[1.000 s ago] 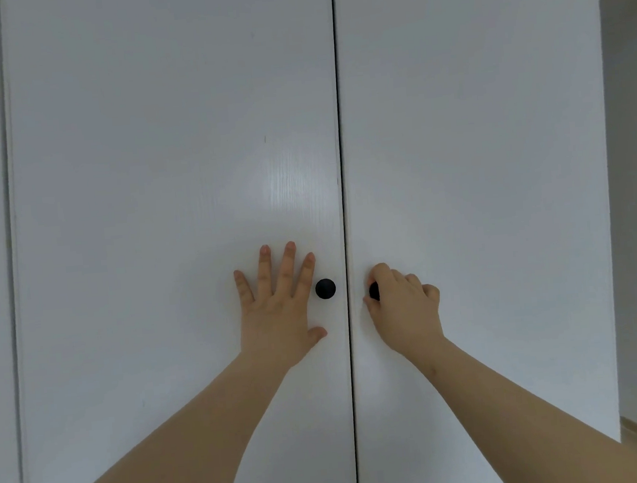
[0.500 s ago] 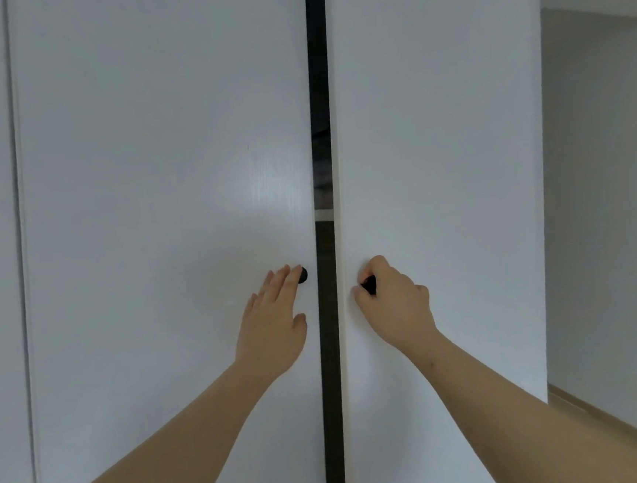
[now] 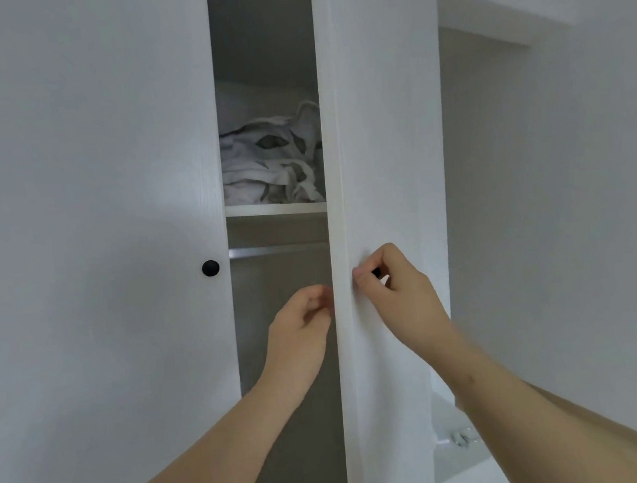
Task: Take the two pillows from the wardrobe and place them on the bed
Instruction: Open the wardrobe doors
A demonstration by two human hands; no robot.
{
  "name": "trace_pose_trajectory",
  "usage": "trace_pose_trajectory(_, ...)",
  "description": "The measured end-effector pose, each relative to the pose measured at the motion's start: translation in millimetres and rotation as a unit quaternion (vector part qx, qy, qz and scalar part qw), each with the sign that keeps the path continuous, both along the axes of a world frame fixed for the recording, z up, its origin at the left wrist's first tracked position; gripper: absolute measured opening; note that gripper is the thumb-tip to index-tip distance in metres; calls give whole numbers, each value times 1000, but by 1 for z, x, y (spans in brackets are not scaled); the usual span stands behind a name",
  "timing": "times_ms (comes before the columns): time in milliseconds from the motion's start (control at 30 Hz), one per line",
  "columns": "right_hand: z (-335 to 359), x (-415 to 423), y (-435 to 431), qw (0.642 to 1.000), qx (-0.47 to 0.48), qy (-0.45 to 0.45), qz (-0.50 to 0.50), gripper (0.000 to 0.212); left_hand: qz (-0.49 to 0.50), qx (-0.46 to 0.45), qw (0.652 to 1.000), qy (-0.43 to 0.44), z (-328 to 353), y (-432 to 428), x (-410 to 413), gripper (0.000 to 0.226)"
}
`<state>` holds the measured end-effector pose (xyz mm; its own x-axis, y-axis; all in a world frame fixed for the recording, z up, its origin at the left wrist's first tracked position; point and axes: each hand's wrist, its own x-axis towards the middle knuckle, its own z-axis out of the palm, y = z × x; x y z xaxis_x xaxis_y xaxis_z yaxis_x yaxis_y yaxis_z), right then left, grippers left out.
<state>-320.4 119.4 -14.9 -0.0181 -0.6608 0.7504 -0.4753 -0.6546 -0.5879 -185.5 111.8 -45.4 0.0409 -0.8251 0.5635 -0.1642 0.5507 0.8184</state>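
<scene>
The white wardrobe stands partly open. Its right door [image 3: 383,158] is swung out towards me, and my right hand [image 3: 394,292] is shut on that door's black knob [image 3: 376,273]. My left hand [image 3: 301,323] hovers in the gap beside the door's edge, fingers loosely curled, holding nothing. Through the gap, two stacked pillows [image 3: 269,161] with a white, grey-leaf cover lie on a shelf [image 3: 275,208] above my hands; their right part is hidden by the door. The left door [image 3: 95,222] is closed, with its black knob [image 3: 210,268] free.
A metal hanging rail [image 3: 277,249] runs under the shelf, with dark space below it. Right of the wardrobe a doorway recess [image 3: 497,187] opens in the white wall. A door hinge [image 3: 459,439] shows at the lower right.
The right door has swung from shut to well open, pulled by my right hand. My left hand left the left door and moved right into the gap. The pillows came into view.
</scene>
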Motion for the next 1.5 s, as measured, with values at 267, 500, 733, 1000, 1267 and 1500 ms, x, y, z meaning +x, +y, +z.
trace_pose_trajectory(267,0,-60,33,998,31,-61,-14,20,-95,-37,994,25,4,14,-80,30)
trace_pose_trajectory(500,0,-114,56,996,25,-67,-44,22,-165,-39,984,62,-12,11,-136,31)
trace_pose_trajectory(733,-10,-157,68,971,59,-208,-100,33,-190,-59,978,-58,-19,12,-187,45)
trace_pose_trajectory(1000,-23,-186,76,930,96,-292,-199,31,-271,-31,958,-86,-23,23,-228,54)
trace_pose_trajectory(1267,-40,-213,74,892,147,-293,-310,19,-245,-25,964,-95,-31,19,-234,40)
trace_pose_trajectory(1500,-38,-190,64,887,53,-221,-403,38,-214,-30,975,-53,-23,-12,-197,33)
